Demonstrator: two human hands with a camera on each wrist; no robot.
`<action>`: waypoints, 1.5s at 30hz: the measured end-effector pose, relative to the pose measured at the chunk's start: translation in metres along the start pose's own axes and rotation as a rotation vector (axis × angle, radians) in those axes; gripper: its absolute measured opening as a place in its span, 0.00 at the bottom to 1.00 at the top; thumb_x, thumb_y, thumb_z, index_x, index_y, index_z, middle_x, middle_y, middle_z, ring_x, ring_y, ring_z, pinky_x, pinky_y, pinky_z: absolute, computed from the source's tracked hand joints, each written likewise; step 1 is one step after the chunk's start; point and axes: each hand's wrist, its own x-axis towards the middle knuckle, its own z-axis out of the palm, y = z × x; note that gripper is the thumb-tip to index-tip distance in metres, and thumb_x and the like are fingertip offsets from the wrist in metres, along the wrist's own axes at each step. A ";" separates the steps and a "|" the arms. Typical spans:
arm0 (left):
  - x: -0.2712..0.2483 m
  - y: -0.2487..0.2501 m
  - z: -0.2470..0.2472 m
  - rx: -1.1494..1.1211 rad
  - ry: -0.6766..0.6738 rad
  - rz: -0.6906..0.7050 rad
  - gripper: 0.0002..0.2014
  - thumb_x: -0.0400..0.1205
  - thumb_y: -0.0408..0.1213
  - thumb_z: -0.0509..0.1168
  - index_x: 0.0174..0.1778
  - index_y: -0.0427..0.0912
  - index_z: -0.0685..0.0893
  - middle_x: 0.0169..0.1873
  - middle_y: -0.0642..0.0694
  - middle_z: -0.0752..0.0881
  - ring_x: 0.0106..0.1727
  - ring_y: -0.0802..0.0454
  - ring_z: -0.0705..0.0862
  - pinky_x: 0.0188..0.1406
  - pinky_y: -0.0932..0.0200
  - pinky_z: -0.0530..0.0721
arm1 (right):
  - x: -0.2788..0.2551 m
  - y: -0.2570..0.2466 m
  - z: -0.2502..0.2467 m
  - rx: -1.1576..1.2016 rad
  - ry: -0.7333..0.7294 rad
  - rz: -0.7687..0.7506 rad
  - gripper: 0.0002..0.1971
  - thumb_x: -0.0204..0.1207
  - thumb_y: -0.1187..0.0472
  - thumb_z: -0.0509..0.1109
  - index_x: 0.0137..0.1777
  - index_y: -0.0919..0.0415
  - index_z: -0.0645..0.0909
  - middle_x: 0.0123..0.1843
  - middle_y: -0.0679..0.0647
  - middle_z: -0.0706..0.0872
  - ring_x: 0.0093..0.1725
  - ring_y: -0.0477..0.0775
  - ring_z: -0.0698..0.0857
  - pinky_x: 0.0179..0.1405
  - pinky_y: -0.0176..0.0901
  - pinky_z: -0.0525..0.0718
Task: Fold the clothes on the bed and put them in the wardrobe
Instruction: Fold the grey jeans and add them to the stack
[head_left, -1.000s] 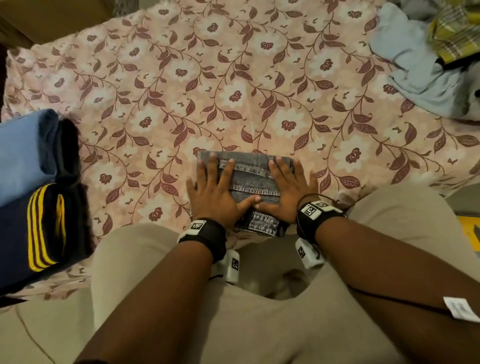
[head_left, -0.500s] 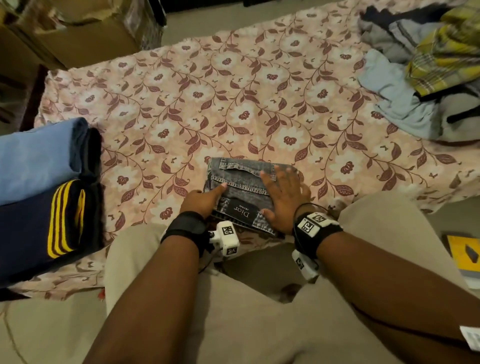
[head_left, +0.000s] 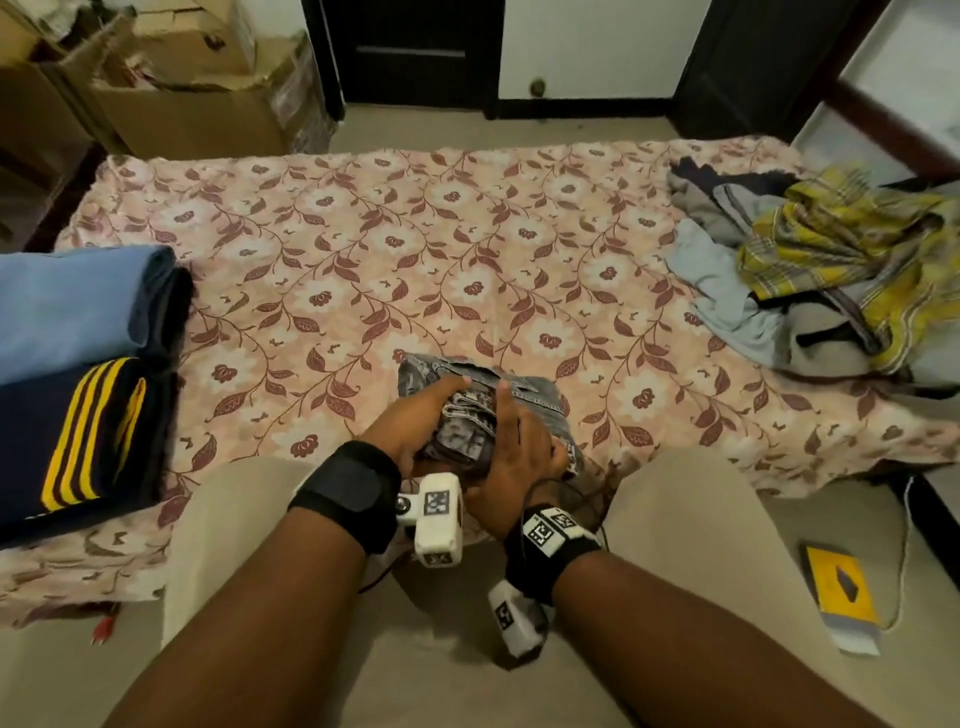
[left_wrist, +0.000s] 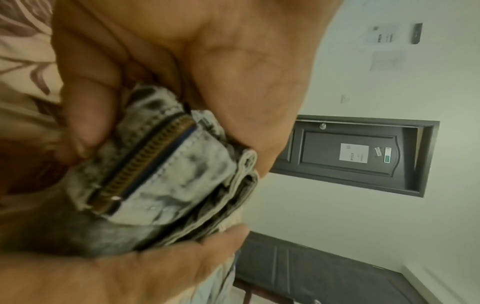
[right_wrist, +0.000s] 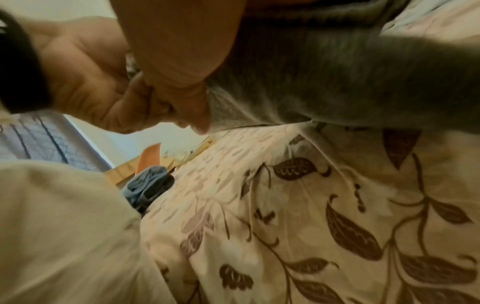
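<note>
A folded pair of grey washed jeans (head_left: 540, 402) is at the near edge of the bed (head_left: 467, 270). Both hands hold it from opposite sides, its near end raised off the sheet. My left hand (head_left: 415, 415) grips the left side with the thumb on top. My right hand (head_left: 511, 441) wraps the right side and top. In the left wrist view the jeans (left_wrist: 166, 174) show their brass zipper and stacked folds between the curled fingers (left_wrist: 85, 115) and the palm. In the right wrist view the jeans (right_wrist: 324, 67) hang above the floral sheet (right_wrist: 311, 226).
Folded clothes are stacked at the bed's left edge: a light blue piece (head_left: 78, 306) and a navy one with yellow stripes (head_left: 78, 441). A loose clothes heap (head_left: 810, 270) lies at the right. Cardboard boxes (head_left: 182, 104) and a dark door (head_left: 415, 52) stand beyond the bed. A yellow box (head_left: 841, 592) lies on the floor.
Both hands lay flat on the jeans a second ago. They now grip the bundle from both sides and tip it up off the sheet. The head view has risen.
</note>
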 end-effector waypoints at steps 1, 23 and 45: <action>-0.005 0.001 0.004 -0.061 -0.020 0.013 0.21 0.83 0.58 0.71 0.57 0.42 0.90 0.39 0.44 0.95 0.47 0.38 0.94 0.49 0.45 0.94 | 0.005 0.002 -0.004 0.017 0.075 0.001 0.60 0.64 0.33 0.72 0.89 0.40 0.38 0.79 0.54 0.72 0.76 0.60 0.71 0.72 0.67 0.68; 0.064 -0.072 0.021 1.368 0.082 0.372 0.43 0.81 0.73 0.63 0.89 0.60 0.59 0.92 0.45 0.52 0.92 0.37 0.47 0.88 0.28 0.52 | 0.057 0.102 0.016 0.999 -0.128 0.993 0.60 0.44 0.21 0.81 0.75 0.54 0.73 0.75 0.60 0.81 0.66 0.68 0.84 0.63 0.68 0.86; 0.147 -0.099 0.053 1.009 0.464 0.363 0.59 0.67 0.91 0.45 0.90 0.65 0.37 0.91 0.54 0.31 0.91 0.38 0.32 0.88 0.27 0.39 | 0.144 0.148 -0.006 -0.381 -0.405 -0.146 0.61 0.59 0.11 0.50 0.88 0.39 0.33 0.91 0.45 0.36 0.90 0.59 0.38 0.83 0.76 0.56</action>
